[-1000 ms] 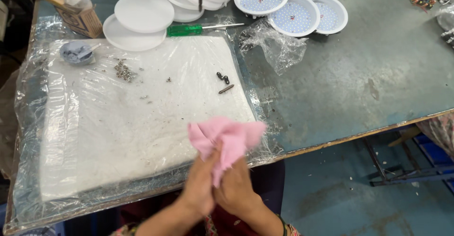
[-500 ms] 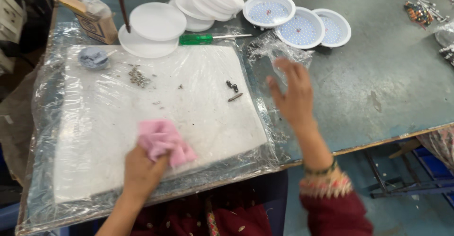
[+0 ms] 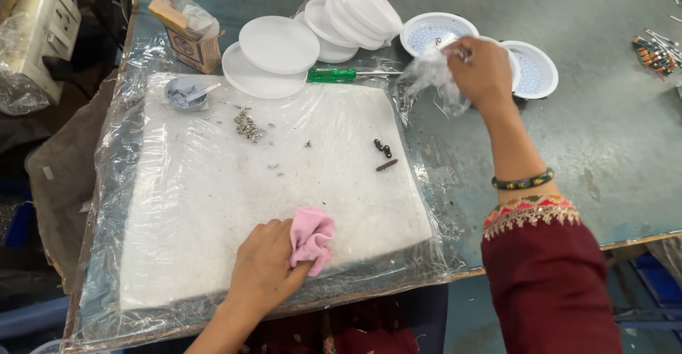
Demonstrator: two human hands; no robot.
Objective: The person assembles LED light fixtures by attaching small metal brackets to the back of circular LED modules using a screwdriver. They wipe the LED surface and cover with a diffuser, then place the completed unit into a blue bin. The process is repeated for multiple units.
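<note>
Pink cloth (image 3: 311,239) crumpled, bunched in left hand (image 3: 264,269).

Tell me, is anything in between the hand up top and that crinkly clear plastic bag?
No. The right hand is already pinching the clear plastic bag above the table. The left hand holds a pink cloth.
</note>
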